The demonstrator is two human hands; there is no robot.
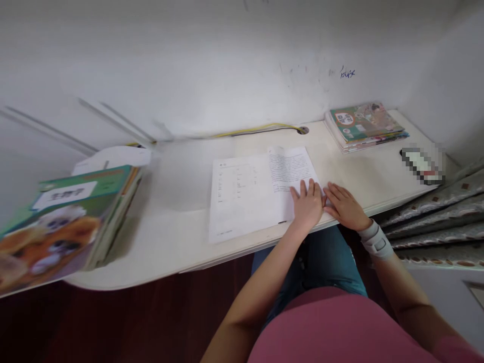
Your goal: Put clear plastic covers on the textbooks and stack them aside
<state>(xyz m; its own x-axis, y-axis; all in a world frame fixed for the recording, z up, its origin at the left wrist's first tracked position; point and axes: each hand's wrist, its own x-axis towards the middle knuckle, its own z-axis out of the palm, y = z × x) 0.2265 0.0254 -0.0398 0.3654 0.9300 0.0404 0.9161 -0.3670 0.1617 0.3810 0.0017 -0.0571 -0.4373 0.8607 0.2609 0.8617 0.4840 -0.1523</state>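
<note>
Open printed sheets [245, 199] lie on the white desk. Sparse columns of text fill the left page, while the right page [287, 169] carries dense lines and curls a little at its top. My left hand [308, 204] rests on the lower part of the right page, fingers stretched out and slightly apart. Just beyond the paper's right edge, my right hand [346, 206] is laid on the desk with its fingers extended, its thumb side close to my left hand. A grey strap is wrapped round my right wrist. The paper under my left palm is hidden.
Textbooks are stacked at the left [71, 217], and another book pile [363, 126] sits at the back right. A blurred-out phone-like object [421, 164] is near the right end. Yellow cable [257, 130] runs along the wall to a desk hole. Patterned curtain fabric [446, 212] hangs right.
</note>
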